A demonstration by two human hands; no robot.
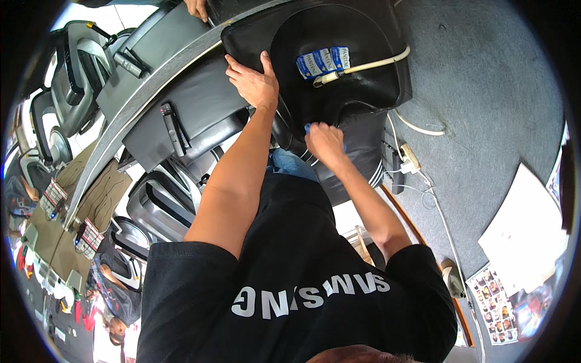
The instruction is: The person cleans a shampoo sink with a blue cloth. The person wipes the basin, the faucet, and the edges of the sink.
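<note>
A black shampoo basin (367, 31) lies before me, with a dip in its near rim. My left hand (256, 84) rests spread on the basin's left rim, holding nothing. At the near rim, my right hand (324, 139) is closed around a blue item, perhaps a cloth or sponge (307, 128); mostly the fingers hide it. Inside the bowl lie several joined blue Pantene sachets (323, 62). A white hose with a spray head (327, 79) hangs over the right rim into the bowl, its end beside the sachets.
Left of the basin, a black ledge (204, 95) carries a remote control (173, 129) below a mirror. Salon chairs (161, 208) stand beyond, with a seated person (120, 290). Along the grey wall (481, 90) run a plug adapter (410, 159) and cables. White paper (522, 231) hangs at right.
</note>
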